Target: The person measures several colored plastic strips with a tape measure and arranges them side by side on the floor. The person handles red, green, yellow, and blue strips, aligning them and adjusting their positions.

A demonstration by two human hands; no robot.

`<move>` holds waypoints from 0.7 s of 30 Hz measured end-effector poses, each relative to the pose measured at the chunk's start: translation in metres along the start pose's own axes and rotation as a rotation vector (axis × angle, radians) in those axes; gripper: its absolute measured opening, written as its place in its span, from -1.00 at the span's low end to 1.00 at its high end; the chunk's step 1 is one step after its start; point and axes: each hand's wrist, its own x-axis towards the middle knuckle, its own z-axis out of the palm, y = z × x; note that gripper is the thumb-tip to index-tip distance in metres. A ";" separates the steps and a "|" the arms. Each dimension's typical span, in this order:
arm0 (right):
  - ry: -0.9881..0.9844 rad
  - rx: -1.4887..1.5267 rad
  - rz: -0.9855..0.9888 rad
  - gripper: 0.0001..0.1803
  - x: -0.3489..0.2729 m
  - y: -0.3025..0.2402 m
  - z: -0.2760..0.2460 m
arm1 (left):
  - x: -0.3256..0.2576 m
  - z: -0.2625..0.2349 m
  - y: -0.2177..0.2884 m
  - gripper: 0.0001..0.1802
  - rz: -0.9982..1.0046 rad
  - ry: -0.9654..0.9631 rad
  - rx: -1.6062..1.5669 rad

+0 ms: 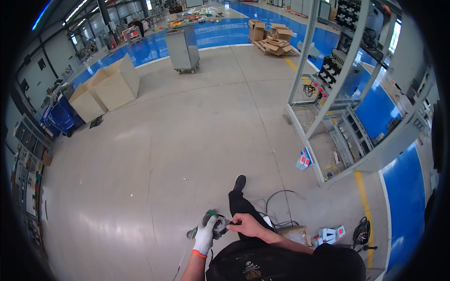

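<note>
My left hand [204, 238], in a white glove with an orange cuff, is closed around a grey-and-green object [220, 225] with a round, ring-like part. Its exact kind is too small to tell. Green shows above the glove, and a green and reddish end sticks out on the left. My bare right hand [246, 225] meets it from the right, thumb and fingers pinched at the edge of the round part. Whatever lies between those fingertips is small and dark, and I cannot make it out. A thin pale line hangs down beside my left forearm.
An open metal cabinet frame [323, 122] with electrical parts stands at right. Black cable [276, 206], a cardboard box [297, 234], small blue-and-white boxes [330, 235] and a black tool [361, 232] lie near my leg. Farther off are a grey wheeled cabinet [183, 49] and wooden crates [115, 84].
</note>
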 end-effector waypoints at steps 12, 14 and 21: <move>-0.277 -0.191 -0.070 -0.60 0.469 -0.144 -0.266 | 0.373 0.113 0.365 -0.17 0.508 -0.421 0.788; -0.359 -0.270 -0.028 -0.62 0.531 -0.174 -0.307 | 0.426 0.136 0.421 -0.35 0.562 -0.455 0.822; -0.276 -0.298 -0.095 -0.63 0.795 -0.156 -0.456 | 0.686 0.208 0.555 -0.58 0.276 -0.401 0.837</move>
